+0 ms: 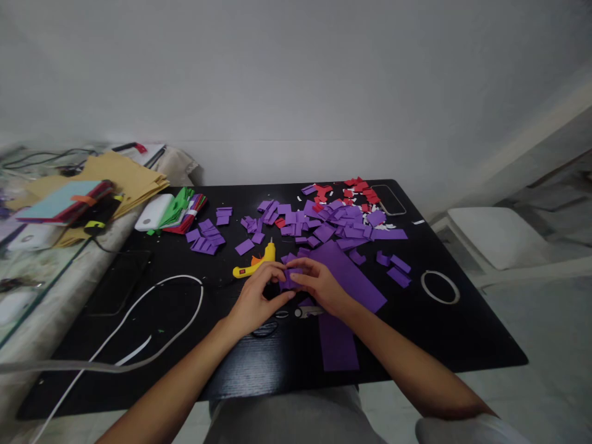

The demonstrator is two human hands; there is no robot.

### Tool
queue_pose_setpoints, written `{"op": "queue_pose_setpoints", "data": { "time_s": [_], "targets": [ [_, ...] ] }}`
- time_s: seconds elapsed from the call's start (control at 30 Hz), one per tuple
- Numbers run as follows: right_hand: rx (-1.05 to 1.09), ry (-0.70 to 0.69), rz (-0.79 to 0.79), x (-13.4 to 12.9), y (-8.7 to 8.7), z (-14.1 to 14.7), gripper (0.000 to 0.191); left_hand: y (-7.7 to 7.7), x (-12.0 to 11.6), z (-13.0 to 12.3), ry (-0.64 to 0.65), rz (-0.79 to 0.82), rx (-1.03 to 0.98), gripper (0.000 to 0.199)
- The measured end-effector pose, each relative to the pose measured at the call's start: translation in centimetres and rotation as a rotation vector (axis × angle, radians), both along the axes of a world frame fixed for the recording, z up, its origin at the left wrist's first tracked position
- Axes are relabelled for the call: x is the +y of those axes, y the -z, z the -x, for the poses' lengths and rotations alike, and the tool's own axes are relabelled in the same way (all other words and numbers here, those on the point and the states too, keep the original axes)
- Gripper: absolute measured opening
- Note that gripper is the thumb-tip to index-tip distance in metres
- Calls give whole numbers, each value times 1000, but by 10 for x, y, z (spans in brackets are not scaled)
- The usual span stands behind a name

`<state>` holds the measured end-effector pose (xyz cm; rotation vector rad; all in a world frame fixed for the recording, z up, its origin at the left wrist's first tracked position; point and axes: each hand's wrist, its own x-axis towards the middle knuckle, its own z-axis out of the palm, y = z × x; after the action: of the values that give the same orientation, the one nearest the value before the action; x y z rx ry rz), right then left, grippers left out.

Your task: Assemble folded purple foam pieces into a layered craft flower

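Both my hands meet over the middle of the table around a small folded purple piece (285,281) of thin sheet material; paper or felt, I cannot tell. My left hand (259,293) is closed on its left side, thumb stretched toward it. From the right, my right hand (319,283) pinches the same piece. Just beyond my left hand lies a yellow glue gun (253,267). Below the hands are a grey-handled cutter-like tool (308,312) and dark-handled scissors (267,328), partly hidden. Large purple sheets (340,345) lie under and beside my right forearm.
Many cut purple pieces (342,222) and red scraps (367,192) cover the far part of the black table (439,333). A ring (440,287) lies right. At left are a white cable (185,333), a dark phone-like slab (118,283) and folded coloured sheets (178,206).
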<state>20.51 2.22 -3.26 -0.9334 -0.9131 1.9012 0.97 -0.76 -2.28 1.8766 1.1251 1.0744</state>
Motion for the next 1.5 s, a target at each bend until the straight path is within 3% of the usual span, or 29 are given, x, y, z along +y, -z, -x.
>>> {"op": "queue_pose_setpoints", "data": {
  "time_s": [0.13,0.23,0.37,0.47,0.57,0.63,0.77,0.87,0.93,1.07,1.13,1.17,1.23,1.27,1.4,1.5],
  "targets": [
    [-14,-32,3,-1,-1,0,40,-6,-4,1,11,-4,33,22],
    [33,-46,16,0,-2,0,40,-16,0,18,-45,11,144,31],
    [46,-54,11,2,-1,0,42,-38,25,74,-295,-45,335,47],
    [24,-43,8,4,-1,-1,43,-49,51,123,-464,-34,532,47],
    [1,-9,-5,5,0,-1,37,-47,73,155,-469,3,699,42],
    [-9,23,-24,5,0,0,31,-41,83,163,-444,20,774,40],
    [-29,153,-69,9,2,-2,39,-35,84,156,-434,-14,811,41],
    [-56,292,-107,17,1,-9,61,-41,72,137,-459,-87,660,26],
    [-86,354,-132,24,-3,-18,65,-47,61,122,-462,-61,557,32],
    [-178,436,-215,35,-22,-40,66,-49,41,89,-327,-80,515,51],
    [-253,444,-280,35,-34,-51,59,-44,29,72,-157,-134,454,41],
    [-330,414,-329,33,-39,-57,50,-41,22,64,-62,-134,425,34],
    [-751,208,-569,25,-44,-66,25,-33,5,50,109,-125,406,18],
    [-894,119,-635,20,-45,-70,16,-29,-3,44,181,-124,416,20],
    [-1267,-196,-704,2,-34,-76,59,-10,-27,34,325,-129,500,40],
    [-1402,-293,-703,-3,-28,-75,72,-1,-33,35,330,-113,533,43]
  ]
}}
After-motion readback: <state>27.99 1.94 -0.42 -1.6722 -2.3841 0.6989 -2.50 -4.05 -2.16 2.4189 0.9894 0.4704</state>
